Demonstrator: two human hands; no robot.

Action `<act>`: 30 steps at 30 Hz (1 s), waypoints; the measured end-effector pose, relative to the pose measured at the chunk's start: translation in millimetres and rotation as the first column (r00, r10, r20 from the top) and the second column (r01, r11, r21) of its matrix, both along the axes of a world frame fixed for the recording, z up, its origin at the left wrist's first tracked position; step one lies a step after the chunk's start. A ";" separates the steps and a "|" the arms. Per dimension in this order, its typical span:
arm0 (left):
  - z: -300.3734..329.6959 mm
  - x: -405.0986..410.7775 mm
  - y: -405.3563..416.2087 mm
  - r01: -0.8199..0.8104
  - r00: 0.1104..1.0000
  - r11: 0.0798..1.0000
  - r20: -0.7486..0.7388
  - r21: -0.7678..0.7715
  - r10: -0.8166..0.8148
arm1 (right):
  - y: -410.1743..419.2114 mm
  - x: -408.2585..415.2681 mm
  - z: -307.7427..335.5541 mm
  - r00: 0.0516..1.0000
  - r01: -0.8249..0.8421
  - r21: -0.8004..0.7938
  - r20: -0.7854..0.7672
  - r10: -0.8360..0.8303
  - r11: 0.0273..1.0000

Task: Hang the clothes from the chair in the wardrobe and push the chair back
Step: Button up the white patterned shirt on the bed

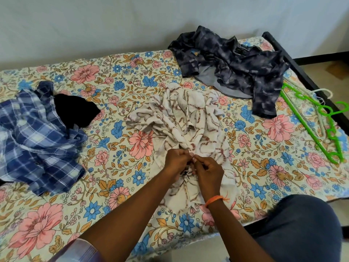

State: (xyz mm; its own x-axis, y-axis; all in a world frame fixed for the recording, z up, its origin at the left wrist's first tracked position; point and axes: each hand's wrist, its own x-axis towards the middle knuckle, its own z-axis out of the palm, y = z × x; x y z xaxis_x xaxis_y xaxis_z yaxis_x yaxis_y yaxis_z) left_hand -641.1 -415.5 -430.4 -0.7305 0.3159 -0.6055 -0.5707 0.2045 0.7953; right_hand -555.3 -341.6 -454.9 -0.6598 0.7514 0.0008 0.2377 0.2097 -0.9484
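Head view, person leaning over a bed w/ floral-print sheet (56, 214) (pink, blue, tan flowers on cream). Centre of bed: crumpled cream shirt w/ brown-red streak pattern (181, 118), spread from approx centre down toward 6 o'clock. Both hands meet on its lower part. Left hand (176, 161) has fingers curled, pinching a bit of the cream fabric; right hand (206, 173) likewise pinches the cloth just beside it, fingertips of the two touching or nearly so. So each grip is narrow, holding the shirt. Right wrist wears an orange thread band (216, 199).

At 9 o'clock: rumpled blue-and-white plaid shirt (34, 137), w/ a black garment (73, 110) lying against its upper right edge. At 1 o'clock: dark navy mottled shirt (236, 70), collar up, well apart from the cream one. At 3 o'clock, near bed edge: bright green plastic hangers (311, 127) stacked w/ a white hanger (321, 103) partly under them. Black bed frame (294, 59) shows at far right corner. Person's knee in dark blue-grey fabric (302, 229) at 5 o'clock.
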 end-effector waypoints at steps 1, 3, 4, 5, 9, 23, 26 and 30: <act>-0.3 0.1 -0.6 -0.001 1.000 1.000 0.007 0.009 0.001 | 1.3 -0.7 2.0 1.000 0.021 -0.092 -0.004 -0.021 0.996; -1.1 0.5 -1.3 -0.019 0.998 0.999 0.057 0.043 0.017 | 4.0 -1.9 6.0 0.997 0.076 -0.324 -0.003 -0.081 0.943; -2.0 0.6 -1.2 -0.038 0.995 0.997 0.094 0.066 0.031 | 5.9 -1.9 7.3 0.995 0.089 -0.401 0.003 -0.096 0.912; -3.3 0.7 -0.7 -0.057 0.991 0.995 0.129 0.079 0.046 | 8.1 -2.0 7.9 0.996 0.087 -0.431 0.007 -0.093 0.898; -6.5 0.1 1.5 -0.096 0.977 0.992 0.196 0.075 0.080 | 15.2 -3.4 10.1 0.999 0.038 -0.383 0.037 -0.025 0.923; -4.6 0.6 0.1 0.002 0.947 0.986 0.316 0.165 -0.054 | 24.1 -5.6 4.2 0.998 -0.039 -0.523 0.020 0.058 0.851; -4.5 1.8 2.6 0.014 0.984 0.997 0.178 0.073 -0.027 | 26.7 -6.4 4.6 0.999 -0.023 -0.583 0.006 0.033 0.812; -11.6 4.3 1.6 0.128 0.947 0.969 -0.263 -0.213 -0.183 | 30.4 -8.5 2.1 0.996 -0.012 -0.585 0.068 0.064 0.811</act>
